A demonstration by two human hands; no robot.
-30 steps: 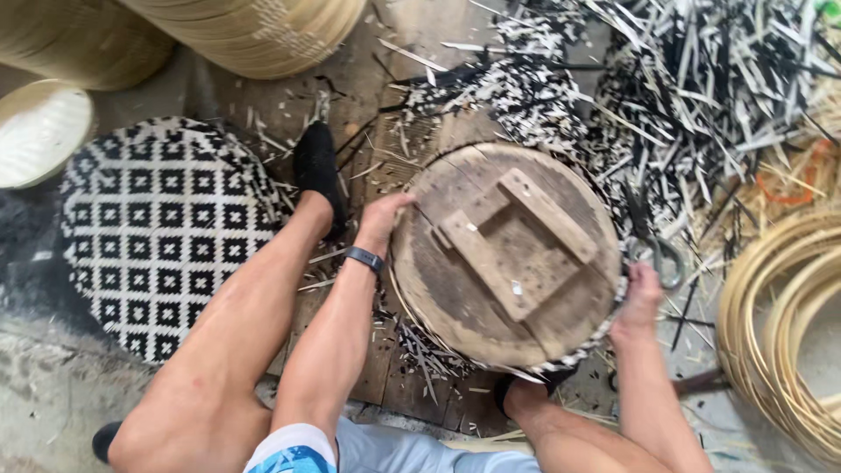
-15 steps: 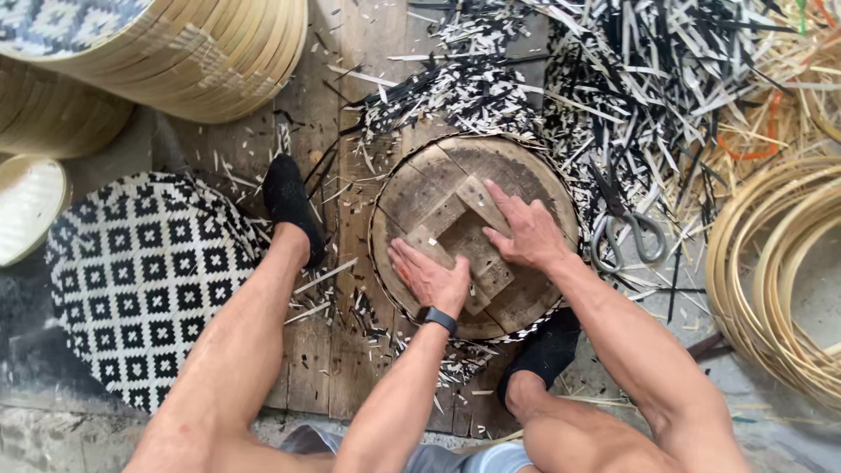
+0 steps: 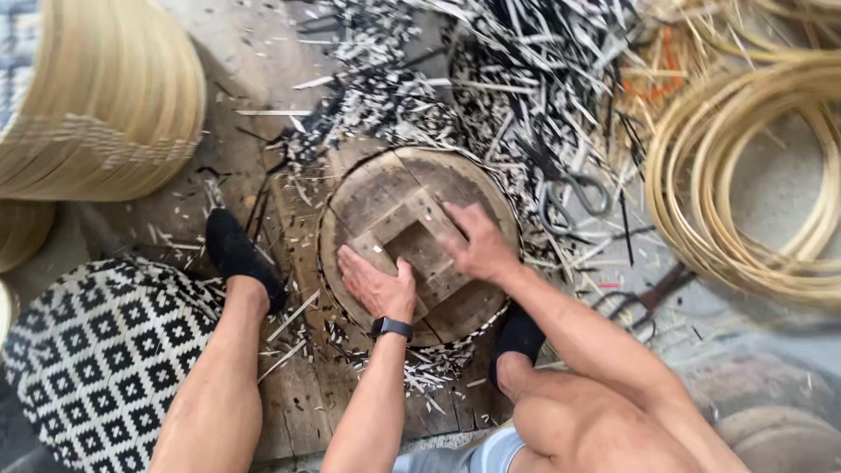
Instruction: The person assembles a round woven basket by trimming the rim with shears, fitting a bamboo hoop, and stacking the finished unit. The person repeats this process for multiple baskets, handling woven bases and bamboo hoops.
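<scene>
A round wooden disc (image 3: pixel 368 197) with crossed wooden battens (image 3: pixel 419 245) lies on the plank floor between my feet, with black-and-white strip ends sticking out under its rim. My left hand (image 3: pixel 377 285), a dark watch on its wrist, presses flat on the disc's near left part beside the battens. My right hand (image 3: pixel 477 245) lies flat on the battens at the disc's right side. Both hands have fingers spread and hold nothing.
A black-and-white woven tray (image 3: pixel 96 359) lies at lower left. Stacked pale woven baskets (image 3: pixel 96 105) stand at upper left. Coils of rattan hoops (image 3: pixel 745 166) lie at right. Cut strips (image 3: pixel 526 88) litter the floor; scissors (image 3: pixel 574 197) and pliers (image 3: pixel 644 298) lie right of the disc.
The view has shifted, so the disc sits further left and down. Both hands stay pressed on the disc; my right hand has slid slightly along the battens.
</scene>
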